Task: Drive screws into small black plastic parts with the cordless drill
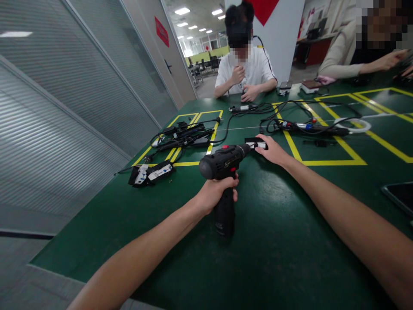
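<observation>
My left hand (214, 194) is wrapped round the grip of a black cordless drill (222, 162) with red buttons. The drill lies level, and its chuck points away and to the right. At the chuck's tip is a small black and white part (251, 142), which my right hand (271, 149) grips from the right with closed fingers. Whether the drill's bit touches this part I cannot tell. Two similar black and white pieces (151, 173) rest on the green table (277, 241) to the left.
Black cables and adapters (185, 137) lie bundled at the left, within yellow tape lines. A cabled tool (309, 127) and a white ring (358, 125) are at the right. A phone (400, 196) sits near the right edge. Two people sit across the table; one wears a headset (239, 32).
</observation>
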A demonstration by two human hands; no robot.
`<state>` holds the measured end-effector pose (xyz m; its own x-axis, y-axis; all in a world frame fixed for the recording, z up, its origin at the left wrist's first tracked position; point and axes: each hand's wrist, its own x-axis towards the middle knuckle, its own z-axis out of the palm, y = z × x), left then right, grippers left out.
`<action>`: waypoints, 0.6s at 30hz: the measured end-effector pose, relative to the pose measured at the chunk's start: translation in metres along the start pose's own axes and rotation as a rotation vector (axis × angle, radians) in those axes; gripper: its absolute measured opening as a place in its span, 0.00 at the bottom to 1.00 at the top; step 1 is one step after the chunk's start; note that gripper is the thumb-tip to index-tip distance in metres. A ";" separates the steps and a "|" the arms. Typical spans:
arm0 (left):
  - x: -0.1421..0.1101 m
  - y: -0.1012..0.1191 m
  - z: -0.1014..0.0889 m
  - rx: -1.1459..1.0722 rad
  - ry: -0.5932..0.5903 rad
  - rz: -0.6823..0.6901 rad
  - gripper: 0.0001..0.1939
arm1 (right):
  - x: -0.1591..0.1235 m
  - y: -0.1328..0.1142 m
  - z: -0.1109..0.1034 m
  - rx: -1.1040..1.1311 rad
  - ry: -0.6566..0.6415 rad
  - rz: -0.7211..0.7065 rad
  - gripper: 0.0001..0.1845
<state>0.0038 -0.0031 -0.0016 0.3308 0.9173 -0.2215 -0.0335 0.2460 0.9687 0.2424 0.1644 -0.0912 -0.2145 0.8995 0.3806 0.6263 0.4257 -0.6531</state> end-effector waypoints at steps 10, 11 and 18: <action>0.000 0.002 0.000 0.005 0.001 -0.012 0.12 | -0.001 -0.002 -0.001 0.006 -0.003 0.005 0.27; 0.000 0.002 0.000 0.005 0.001 -0.012 0.12 | -0.001 -0.002 -0.001 0.005 -0.001 0.003 0.27; 0.000 0.000 0.000 -0.002 0.009 -0.015 0.13 | 0.000 0.000 0.000 -0.004 0.005 -0.001 0.28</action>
<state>0.0038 -0.0028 -0.0014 0.3227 0.9163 -0.2372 -0.0306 0.2606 0.9650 0.2422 0.1640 -0.0911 -0.2112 0.8985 0.3848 0.6288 0.4263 -0.6503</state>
